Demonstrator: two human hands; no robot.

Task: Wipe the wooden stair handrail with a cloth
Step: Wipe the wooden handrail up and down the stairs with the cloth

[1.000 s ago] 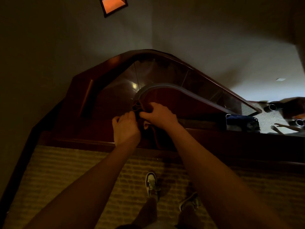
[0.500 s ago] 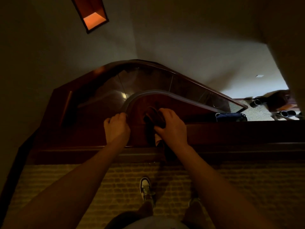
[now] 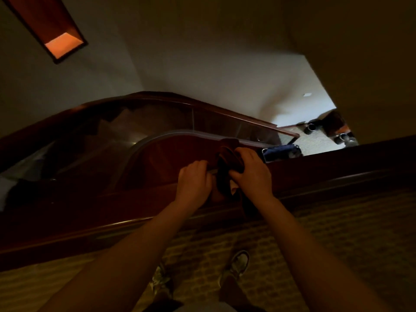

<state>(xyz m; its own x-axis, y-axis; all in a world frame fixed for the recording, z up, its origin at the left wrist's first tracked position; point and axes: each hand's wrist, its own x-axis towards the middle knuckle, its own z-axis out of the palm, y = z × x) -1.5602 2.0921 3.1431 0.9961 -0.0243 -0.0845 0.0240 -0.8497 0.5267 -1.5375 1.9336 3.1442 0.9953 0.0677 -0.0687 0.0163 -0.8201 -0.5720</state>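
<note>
Dark cloth bunched on the glossy handrail, both hands at it.
The right hand (image 3: 252, 174) grips a crumpled dark cloth (image 3: 228, 157) against the curved, polished wooden handrail (image 3: 157, 152); the left hand (image 3: 194, 180), fingers curled, clasps the rail just beside it. Patterned woven carpet (image 3: 337, 233) lies underfoot.

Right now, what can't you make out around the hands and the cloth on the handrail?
- Head view: how far the cloth wraps the handrail; right hand covers it.
- Left hand fingers curl over the edge; what they grip is hidden in shadow.
- Rail cleanliness: too dark.
- Items on the lower floor: too small.
</note>
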